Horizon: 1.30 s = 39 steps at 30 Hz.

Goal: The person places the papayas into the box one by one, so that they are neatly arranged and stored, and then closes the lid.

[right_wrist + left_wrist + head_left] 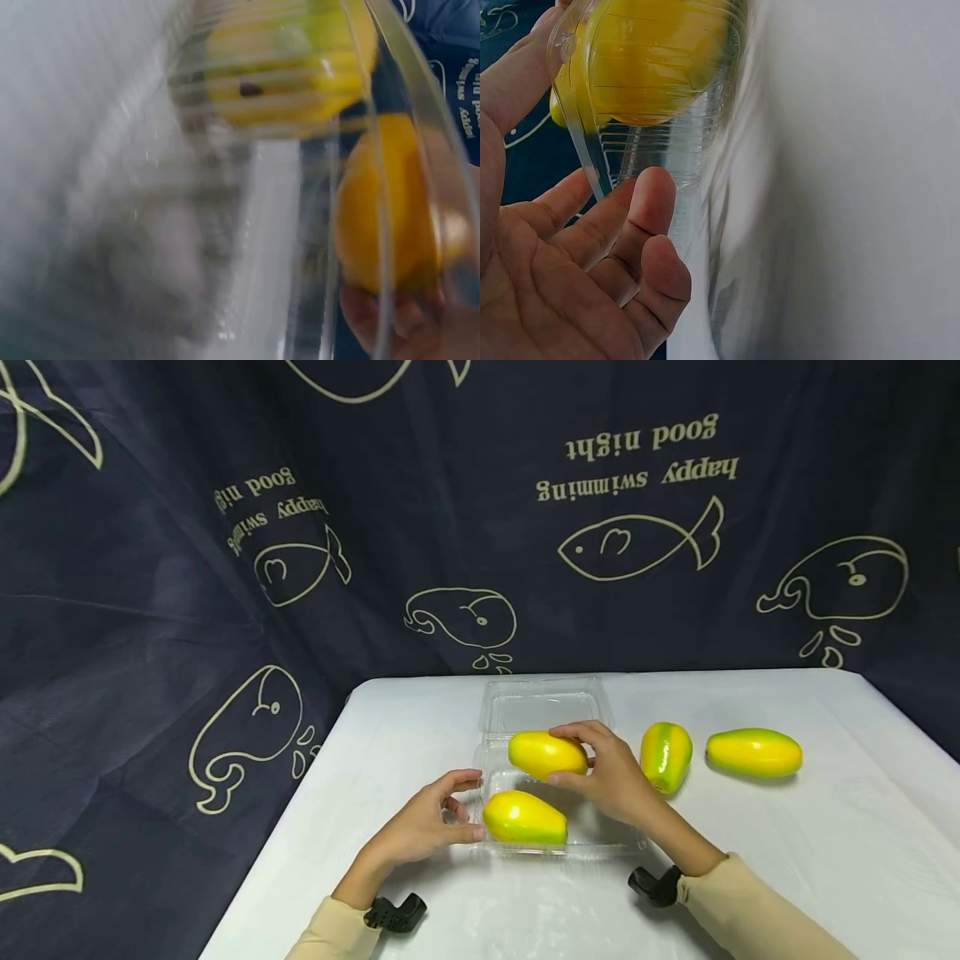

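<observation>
My right hand grips a yellow papaya between thumb and fingers, above the back part of a clear plastic clamshell box. A second yellow-green papaya lies inside the box at its front left. At the box's left side, my left hand touches the rim with thumb and forefinger spread apart; its other fingers are loosely bent, as the left wrist view shows. Through the blurred clear wall in the right wrist view, the held papaya appears beside the lying papaya.
Right of the box, a green-striped papaya and another papaya lie on the white table. The box's lid is folded back behind it. A dark printed cloth hangs behind and to the left.
</observation>
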Each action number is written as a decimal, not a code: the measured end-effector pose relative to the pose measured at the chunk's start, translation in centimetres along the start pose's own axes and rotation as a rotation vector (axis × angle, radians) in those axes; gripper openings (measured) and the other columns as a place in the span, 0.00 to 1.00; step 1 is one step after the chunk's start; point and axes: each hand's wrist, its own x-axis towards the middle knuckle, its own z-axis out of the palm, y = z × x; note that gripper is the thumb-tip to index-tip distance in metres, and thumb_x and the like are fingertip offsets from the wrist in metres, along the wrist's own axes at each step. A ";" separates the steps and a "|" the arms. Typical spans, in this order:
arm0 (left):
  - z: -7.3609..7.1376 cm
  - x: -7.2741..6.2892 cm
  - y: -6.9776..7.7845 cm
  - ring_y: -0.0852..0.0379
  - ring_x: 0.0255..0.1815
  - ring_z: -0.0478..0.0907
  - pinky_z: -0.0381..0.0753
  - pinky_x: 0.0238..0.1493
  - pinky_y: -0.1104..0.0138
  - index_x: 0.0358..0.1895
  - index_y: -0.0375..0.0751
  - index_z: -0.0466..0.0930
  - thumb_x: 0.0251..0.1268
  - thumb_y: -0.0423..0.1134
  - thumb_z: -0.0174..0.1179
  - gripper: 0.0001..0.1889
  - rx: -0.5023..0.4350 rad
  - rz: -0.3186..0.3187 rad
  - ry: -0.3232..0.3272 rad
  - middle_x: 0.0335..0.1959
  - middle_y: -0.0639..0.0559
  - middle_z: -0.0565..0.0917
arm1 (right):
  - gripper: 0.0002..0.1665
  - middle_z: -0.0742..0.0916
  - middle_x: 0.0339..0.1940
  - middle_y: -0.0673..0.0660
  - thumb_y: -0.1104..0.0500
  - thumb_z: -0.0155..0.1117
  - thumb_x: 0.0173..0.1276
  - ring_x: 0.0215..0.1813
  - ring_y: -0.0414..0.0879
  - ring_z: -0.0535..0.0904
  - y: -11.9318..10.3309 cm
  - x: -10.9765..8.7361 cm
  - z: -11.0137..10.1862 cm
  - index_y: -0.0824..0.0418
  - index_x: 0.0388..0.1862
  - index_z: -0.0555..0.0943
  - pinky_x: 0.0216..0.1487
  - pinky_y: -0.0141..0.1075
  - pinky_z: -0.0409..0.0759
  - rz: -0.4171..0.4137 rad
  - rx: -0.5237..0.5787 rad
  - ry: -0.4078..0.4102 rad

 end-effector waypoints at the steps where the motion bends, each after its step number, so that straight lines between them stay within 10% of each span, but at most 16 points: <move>1: 0.0 0.0 0.0 0.48 0.48 0.78 0.78 0.31 0.68 0.75 0.50 0.63 0.56 0.50 0.75 0.44 0.000 -0.001 0.001 0.73 0.52 0.72 | 0.37 0.81 0.61 0.54 0.54 0.83 0.52 0.58 0.51 0.80 -0.1 0.0 0.2 0.53 0.62 0.79 0.49 0.43 0.83 0.003 0.001 -0.003; 39: -0.1 -0.2 0.0 0.51 0.45 0.77 0.77 0.33 0.68 0.75 0.54 0.64 0.55 0.51 0.75 0.44 0.005 -0.005 0.004 0.72 0.54 0.72 | 0.34 0.82 0.63 0.58 0.57 0.80 0.57 0.65 0.57 0.78 -0.4 0.4 4.2 0.56 0.63 0.80 0.64 0.53 0.76 0.133 -0.017 -0.049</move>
